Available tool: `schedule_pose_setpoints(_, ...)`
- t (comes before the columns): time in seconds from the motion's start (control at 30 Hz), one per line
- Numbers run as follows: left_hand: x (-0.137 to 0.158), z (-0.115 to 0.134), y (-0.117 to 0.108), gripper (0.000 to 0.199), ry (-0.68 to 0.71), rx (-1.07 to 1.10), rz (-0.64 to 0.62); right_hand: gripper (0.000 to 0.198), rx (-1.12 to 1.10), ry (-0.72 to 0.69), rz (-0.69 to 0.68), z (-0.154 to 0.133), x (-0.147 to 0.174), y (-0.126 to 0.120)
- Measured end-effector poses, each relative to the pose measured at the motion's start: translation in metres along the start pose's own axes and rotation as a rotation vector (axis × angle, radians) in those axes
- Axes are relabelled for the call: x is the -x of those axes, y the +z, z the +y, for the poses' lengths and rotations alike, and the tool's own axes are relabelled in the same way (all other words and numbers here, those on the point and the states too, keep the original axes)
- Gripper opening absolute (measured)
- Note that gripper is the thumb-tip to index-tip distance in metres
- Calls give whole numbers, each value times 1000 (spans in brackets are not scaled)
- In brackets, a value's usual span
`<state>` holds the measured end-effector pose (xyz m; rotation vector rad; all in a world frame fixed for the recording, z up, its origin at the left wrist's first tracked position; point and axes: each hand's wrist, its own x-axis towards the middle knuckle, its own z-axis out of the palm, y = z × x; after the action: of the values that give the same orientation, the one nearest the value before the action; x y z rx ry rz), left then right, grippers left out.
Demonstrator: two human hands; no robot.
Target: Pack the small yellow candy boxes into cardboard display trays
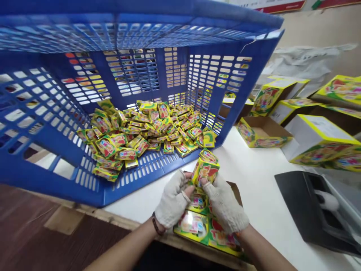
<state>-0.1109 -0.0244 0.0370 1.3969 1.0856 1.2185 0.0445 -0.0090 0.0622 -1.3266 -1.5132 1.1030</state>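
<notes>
Both my hands wear white fingerless gloves. My right hand (225,205) is closed round several small yellow-green candy boxes (206,169) with fruit pictures, its thumb across the front one. My left hand (173,201) has its fingers and thumb closed against the left edge of the same boxes. Directly below, an open display carton (235,190) holds flat rows of matching packs (193,224); my right hand and wrist hide part of it. A heap of the same small boxes (158,124) lies just beyond, inside a blue plastic crate (135,180) tipped on its side.
An open-topped display carton (262,131) stands on the white table (254,165), right of the crate. Several larger cartons (321,139) are stacked behind it. A black device (299,203) sits at the right, near clear plastic. The table's wooden front edge (124,219) runs along the bottom.
</notes>
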Motion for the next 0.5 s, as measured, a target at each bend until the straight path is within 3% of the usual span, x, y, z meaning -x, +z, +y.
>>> schedule_pose_setpoints(0.07,-6,3,-20,32,94,-262,10,48,58,-8,-16,1,-5,-12)
schedule_pose_setpoints(0.1,-12,6,-39,34,142,-468,67,52,123,-17,-46,1,-7,-23)
schedule_pose_setpoints(0.17,-29,12,-86,31,233,-970,14,53,308,-54,-147,3,-9,-48)
schedule_pose_setpoints(0.23,-47,17,-134,30,153,-1472,28,42,535,-96,-310,2,-10,-70)
schedule_pose_setpoints(0.3,-60,21,-171,28,50,-1798,55,34,775,-99,-467,1,-8,-80)
schedule_pose_setpoints(0.4,-66,24,-191,32,25,-1956,14,28,1093,-71,-539,-3,-4,-73)
schedule_pose_setpoints(0.5,-66,25,-183,33,-8,-1979,52,25,1228,-77,-497,-5,0,-58)
